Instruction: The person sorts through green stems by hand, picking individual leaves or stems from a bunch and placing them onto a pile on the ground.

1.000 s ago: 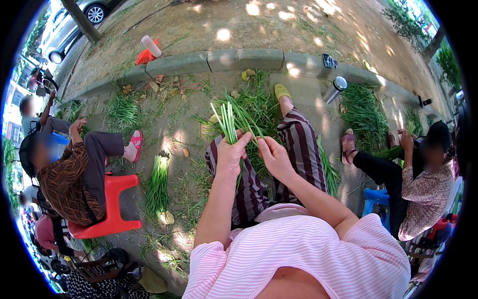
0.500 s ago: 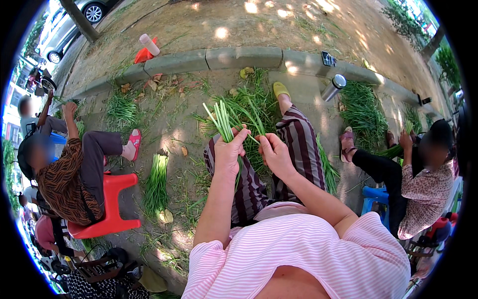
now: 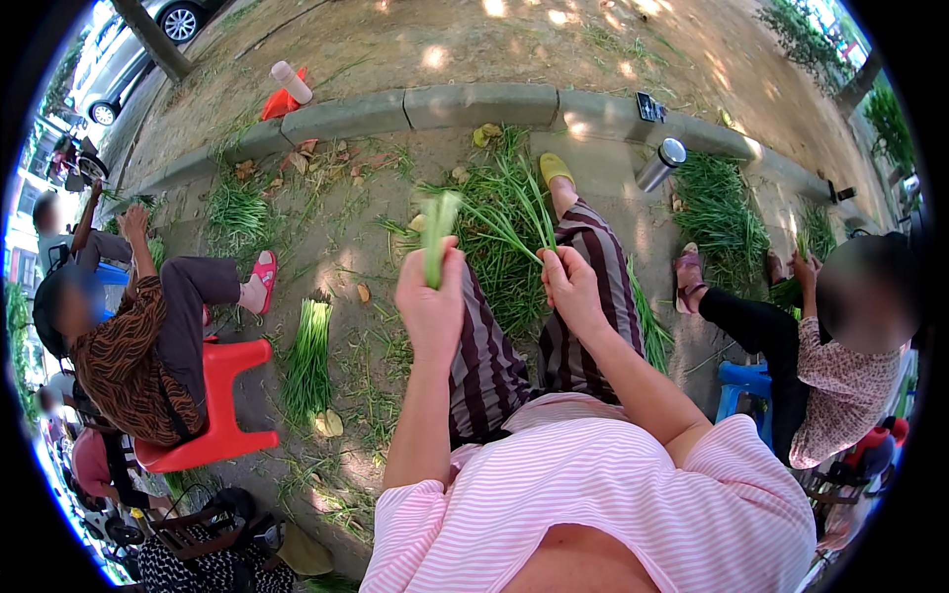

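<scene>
My left hand (image 3: 431,304) is closed round a small bunch of chives (image 3: 438,229), its pale stalk ends pointing up and smeared by motion. To its right and a little apart, my right hand (image 3: 577,292) pinches a few loose chives (image 3: 506,235) between thumb and fingers. Their green blades reach up and to the left, over the heap of chives (image 3: 494,289) on the ground between my legs. A neat sheaf of chives (image 3: 309,361) lies on the ground at the left, pale ends away from me.
A person on a red plastic stool (image 3: 237,395) sits at left, another on a blue stool (image 3: 741,387) at right. Further chive heaps lie left (image 3: 238,212) and right (image 3: 720,208). A steel flask (image 3: 661,165) stands by the kerb (image 3: 481,107); a pink bottle (image 3: 291,81) is at far left.
My hands have drawn apart, the left one moving left with its bunch. The bunch has turned more upright and blurred. My right hand has shifted right with a few chives.
</scene>
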